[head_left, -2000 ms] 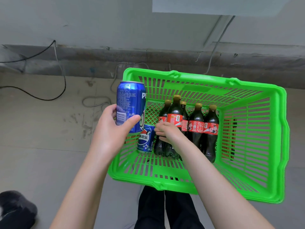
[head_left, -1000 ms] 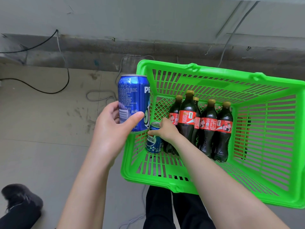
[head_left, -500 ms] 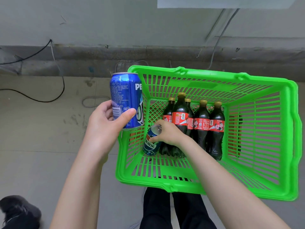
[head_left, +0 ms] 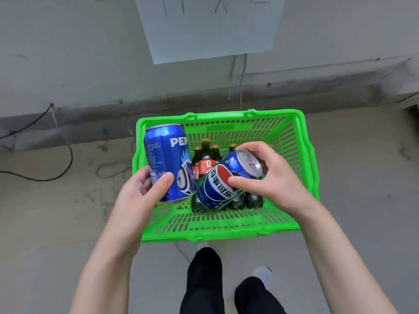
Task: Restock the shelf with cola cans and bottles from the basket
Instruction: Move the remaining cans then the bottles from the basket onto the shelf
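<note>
A green plastic basket [head_left: 292,132] stands on the floor in front of me. My left hand [head_left: 140,193] grips a tall blue Pepsi can [head_left: 166,159], held upright above the basket's left rim. My right hand [head_left: 269,177] holds a second, shorter blue Pepsi can [head_left: 222,184], tilted with its top toward the right, above the basket's middle. Several dark cola bottles [head_left: 205,159] with red labels stand in the basket, partly hidden behind the two cans and my right hand.
The basket rests on a grey concrete floor near a wall with a raised ledge [head_left: 294,87]. Black cables [head_left: 56,168] trail over the floor at left. A white sheet [head_left: 208,28] hangs on the wall. My dark trouser legs [head_left: 204,279] show below the basket.
My right hand has lifted the small can out of the basket's left corner and tilted it above the bottles. The left hand still holds the tall can. The view has pulled back.
</note>
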